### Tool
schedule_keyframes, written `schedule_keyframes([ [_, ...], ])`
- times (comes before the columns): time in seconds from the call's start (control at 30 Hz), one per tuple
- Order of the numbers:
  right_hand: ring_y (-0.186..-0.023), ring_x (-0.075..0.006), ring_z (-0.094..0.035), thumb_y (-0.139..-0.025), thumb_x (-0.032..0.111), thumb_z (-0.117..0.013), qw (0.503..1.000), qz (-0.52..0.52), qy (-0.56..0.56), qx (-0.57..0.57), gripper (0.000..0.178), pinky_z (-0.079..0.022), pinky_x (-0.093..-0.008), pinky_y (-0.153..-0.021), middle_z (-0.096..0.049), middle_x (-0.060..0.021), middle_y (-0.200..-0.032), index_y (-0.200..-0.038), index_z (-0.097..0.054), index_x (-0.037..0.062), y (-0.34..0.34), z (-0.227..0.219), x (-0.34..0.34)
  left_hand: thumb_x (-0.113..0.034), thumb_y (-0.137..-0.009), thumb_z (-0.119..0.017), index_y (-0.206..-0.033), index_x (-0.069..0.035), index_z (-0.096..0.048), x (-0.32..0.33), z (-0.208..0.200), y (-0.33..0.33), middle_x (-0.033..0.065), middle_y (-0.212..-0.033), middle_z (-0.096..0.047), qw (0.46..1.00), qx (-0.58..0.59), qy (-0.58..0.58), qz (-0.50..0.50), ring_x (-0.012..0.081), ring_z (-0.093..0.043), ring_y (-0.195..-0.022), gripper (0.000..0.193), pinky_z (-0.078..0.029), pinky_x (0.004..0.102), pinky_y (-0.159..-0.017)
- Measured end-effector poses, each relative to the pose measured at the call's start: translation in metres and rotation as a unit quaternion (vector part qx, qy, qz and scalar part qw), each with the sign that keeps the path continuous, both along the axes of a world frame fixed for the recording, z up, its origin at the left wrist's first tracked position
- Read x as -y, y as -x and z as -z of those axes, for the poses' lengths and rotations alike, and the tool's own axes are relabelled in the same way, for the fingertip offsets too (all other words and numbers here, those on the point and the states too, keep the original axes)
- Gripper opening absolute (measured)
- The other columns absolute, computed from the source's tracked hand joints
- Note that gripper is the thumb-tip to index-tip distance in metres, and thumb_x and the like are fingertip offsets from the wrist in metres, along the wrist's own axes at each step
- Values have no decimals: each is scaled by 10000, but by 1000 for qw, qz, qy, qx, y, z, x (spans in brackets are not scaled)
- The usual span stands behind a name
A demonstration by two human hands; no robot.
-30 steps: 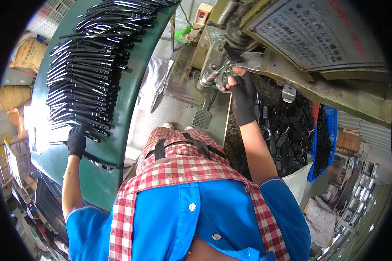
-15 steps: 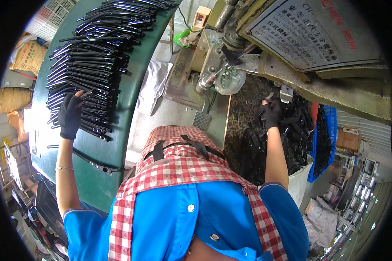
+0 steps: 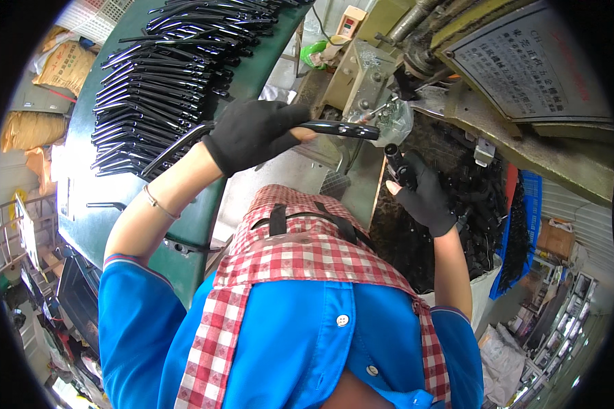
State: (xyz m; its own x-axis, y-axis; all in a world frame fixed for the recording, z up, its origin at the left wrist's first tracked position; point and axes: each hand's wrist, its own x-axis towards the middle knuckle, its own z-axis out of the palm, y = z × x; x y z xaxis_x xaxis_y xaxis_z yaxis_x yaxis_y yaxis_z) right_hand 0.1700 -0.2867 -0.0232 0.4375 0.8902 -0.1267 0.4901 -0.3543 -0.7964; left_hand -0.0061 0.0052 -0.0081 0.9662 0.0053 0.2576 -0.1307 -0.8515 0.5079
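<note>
My left hand [image 3: 252, 136], in a black fingerless glove, is closed around a black bent tube [image 3: 348, 130] with holes near its end. That end points right, in front of my chest; a thinner stretch beyond my wrist slants down to the left over the green table. My right hand [image 3: 426, 194], gloved alike, grips a short black fitting [image 3: 393, 158] with a round end, held upright just below and right of the tube's tip. The two pieces are apart. Many similar bent tubes [image 3: 150, 95] lie in a row on the green table [image 3: 184, 273].
A heap of black parts [image 3: 477, 218] lies on a dark worktop at my right, with a blue crate [image 3: 525, 232] beyond it. A green machine [image 3: 546, 146] overhangs the far right. Ahead are a clear bag of small metal pieces [image 3: 394, 126] and a foot pedal [image 3: 334, 183].
My left hand has come from the tube row to the middle, bringing a tube. My right hand has pulled back from the heap's far side, the black fitting now plainly in it.
</note>
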Motion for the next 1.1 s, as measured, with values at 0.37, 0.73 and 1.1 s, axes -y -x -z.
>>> schedule_keyframes([
  [0.37,-634,-326,-634,-771,359,-744,962,-26,44,267,382,-478,-373,-583,-625,-139,-687,-1015,-634,86,10,-35,-24,-439,-898,-559,-913,-135,-614,5,-21,-5,124,-617,-589,982,-115,-142,38,341,-609,-579,309,-452,461,-524],
  [0.73,-621,-355,-607,-787,468,-710,962,-72,133,227,404,-454,-421,-560,-589,-166,-664,-887,-630,86,6,-51,-45,-425,-910,-546,-902,-114,-596,7,-13,-16,144,-623,-607,977,-152,-138,55,364,-617,-585,316,-477,464,-536],
  [1.1,-712,-344,-628,-816,483,-674,894,-69,134,422,402,-464,-441,-594,-622,-153,-782,-942,-618,105,-13,-51,-48,-399,-911,-558,-887,-85,-541,5,0,-41,137,-552,-556,989,-74,-102,70,367,-591,-539,316,-458,462,-496],
])
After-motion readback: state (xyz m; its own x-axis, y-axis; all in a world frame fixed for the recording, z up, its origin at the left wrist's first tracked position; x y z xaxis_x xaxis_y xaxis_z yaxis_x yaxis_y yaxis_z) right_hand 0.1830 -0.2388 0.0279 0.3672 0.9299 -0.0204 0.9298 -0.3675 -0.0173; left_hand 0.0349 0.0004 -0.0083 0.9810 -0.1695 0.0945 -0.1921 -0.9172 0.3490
